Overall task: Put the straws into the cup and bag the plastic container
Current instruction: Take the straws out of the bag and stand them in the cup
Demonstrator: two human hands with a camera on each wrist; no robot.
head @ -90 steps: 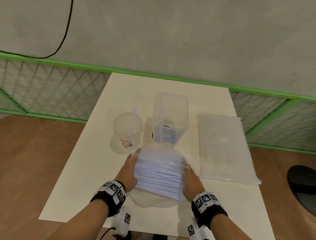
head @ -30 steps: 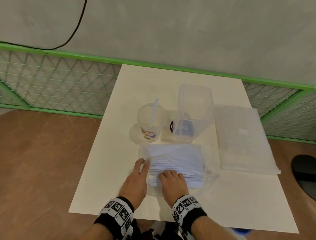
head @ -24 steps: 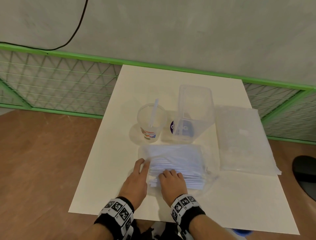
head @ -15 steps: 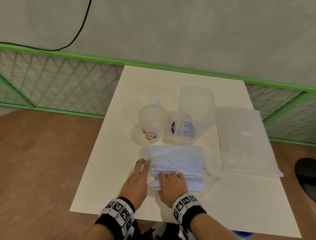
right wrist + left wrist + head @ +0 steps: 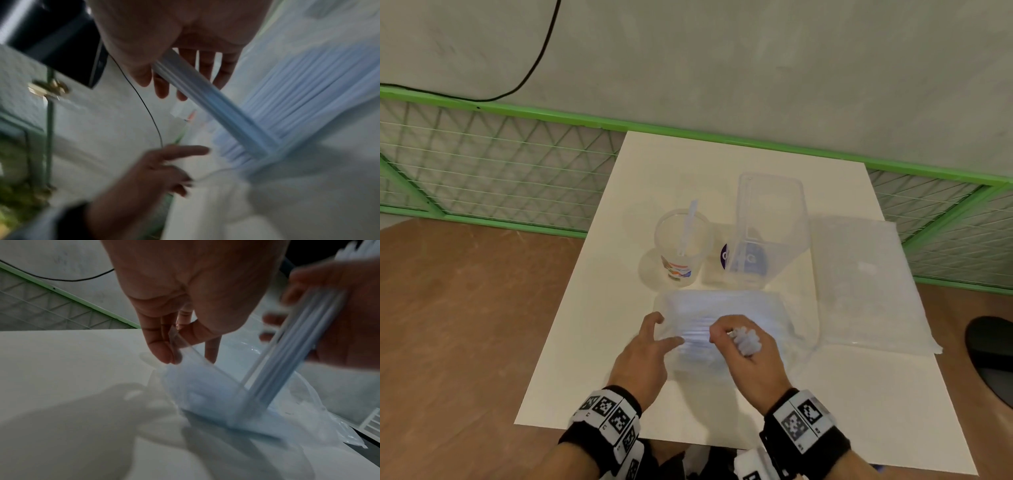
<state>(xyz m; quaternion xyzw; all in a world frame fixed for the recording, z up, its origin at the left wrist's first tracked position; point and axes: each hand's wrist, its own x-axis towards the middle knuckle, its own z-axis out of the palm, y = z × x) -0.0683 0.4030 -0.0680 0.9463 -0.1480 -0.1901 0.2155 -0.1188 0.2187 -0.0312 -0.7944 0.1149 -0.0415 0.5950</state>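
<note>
- Clear plastic pack of straws [image 5: 726, 329] is lying flat on the near half of the white table [image 5: 592, 329], holding a thick layer of pale straws.
- Right hand [image 5: 748, 359] is curling its fingers around a small bundle of straws [image 5: 746, 341], the bundle slanting from the fist down to the stack in the pack.
- Left hand [image 5: 643, 353] is resting beside the pack's left edge, fingers loosely spread; the left wrist view is showing fingertips [image 5: 164, 352] pinching a clear film edge of the pack.
- Both hands are sitting close together, not touching.
- Clear cup [image 5: 683, 248] is standing upright just beyond the pack, with one straw [image 5: 688, 226] leaning inside.
- Plastic container [image 5: 767, 229] is standing just right of the cup, open-topped, nothing showing inside.
- Clear bag [image 5: 866, 284] is lying flat to the right of the container.
</note>
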